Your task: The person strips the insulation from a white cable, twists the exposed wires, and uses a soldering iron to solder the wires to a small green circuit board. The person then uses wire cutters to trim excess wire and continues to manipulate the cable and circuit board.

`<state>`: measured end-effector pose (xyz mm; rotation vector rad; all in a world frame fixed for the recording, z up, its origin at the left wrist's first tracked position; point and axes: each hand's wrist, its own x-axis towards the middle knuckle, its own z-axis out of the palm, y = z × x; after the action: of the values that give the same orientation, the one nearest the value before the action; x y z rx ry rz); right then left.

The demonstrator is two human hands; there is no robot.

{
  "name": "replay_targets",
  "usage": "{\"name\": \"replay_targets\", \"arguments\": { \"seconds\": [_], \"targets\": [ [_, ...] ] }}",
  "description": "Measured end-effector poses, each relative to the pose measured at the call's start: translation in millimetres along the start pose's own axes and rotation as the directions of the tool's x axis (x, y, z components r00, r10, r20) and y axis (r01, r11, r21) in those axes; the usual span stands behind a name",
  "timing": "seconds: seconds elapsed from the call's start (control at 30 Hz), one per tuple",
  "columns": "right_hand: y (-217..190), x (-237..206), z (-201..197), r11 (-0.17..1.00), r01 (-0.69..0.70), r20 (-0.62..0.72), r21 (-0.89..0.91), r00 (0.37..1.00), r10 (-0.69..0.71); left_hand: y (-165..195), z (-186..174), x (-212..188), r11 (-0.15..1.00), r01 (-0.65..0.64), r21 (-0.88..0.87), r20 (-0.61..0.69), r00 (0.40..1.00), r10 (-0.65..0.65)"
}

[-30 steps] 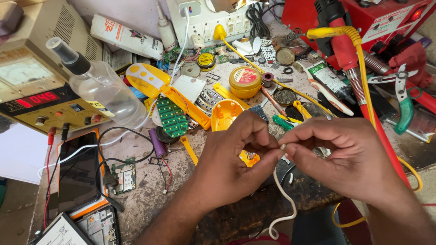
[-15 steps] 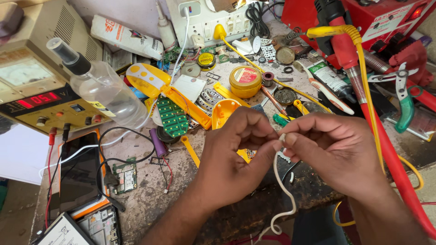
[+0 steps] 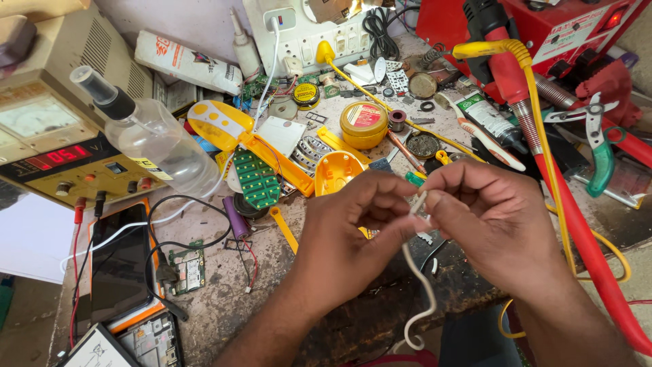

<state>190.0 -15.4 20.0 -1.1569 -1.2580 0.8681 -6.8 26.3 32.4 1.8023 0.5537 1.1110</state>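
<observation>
Cluttered with repair gear, the stained grey surface fills the frame from the white wall and switch panel at the top to its dark worn edge at the bottom. A beige power supply with a red readout sits at upper left, and a red machine at upper right, its red and yellow cables running down the right side. Left of centre lies a clear spray bottle, below it a dark phone in an orange case beside a small circuit board. In the upper middle an opened yellow shell shows its green board, near a round yellow tin. Green-handled pliers lie at right.

In the lower centre both hands meet just above the surface edge. Compared with a second ago, the white wire has come up: then only a short length showed below the hands, while now it hangs in a long curl toward the bottom of the frame, and its upper end stands between the fingertips. The left hand is clenched around the wire's upper part, and the right hand pinches the tip just beside it. The hands have also drawn slightly up and rightward. I judge the work is centred on that wire end, being stripped or twisted, though the tip is too small to tell which.
</observation>
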Motion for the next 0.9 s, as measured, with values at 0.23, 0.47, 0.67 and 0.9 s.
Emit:
{"name": "replay_targets", "arguments": {
  "seconds": [0.23,0.47,0.67,0.9],
  "targets": [
    [-1,3,-2,0.975,-0.144,0.052,0.167,0.989,0.137,-1,-3,-3,0.990,-0.029,-0.140,-0.006,1.000,0.028],
    [9,4,-15,0.891,-0.275,0.177,0.363,0.958,0.224,-3,-4,-6,0.975,-0.172,-0.138,0.104,0.977,0.187],
    [13,4,-15,0.845,-0.276,0.219,0.458,0.956,0.194,-4,-4,-5,0.978,-0.207,0.018,0.116,0.972,0.203],
    [9,2,-18,0.913,-0.243,0.135,0.329,0.969,0.209,0,-10,-6,0.898,-0.370,0.238,0.164,0.927,0.339]
  ]
}}
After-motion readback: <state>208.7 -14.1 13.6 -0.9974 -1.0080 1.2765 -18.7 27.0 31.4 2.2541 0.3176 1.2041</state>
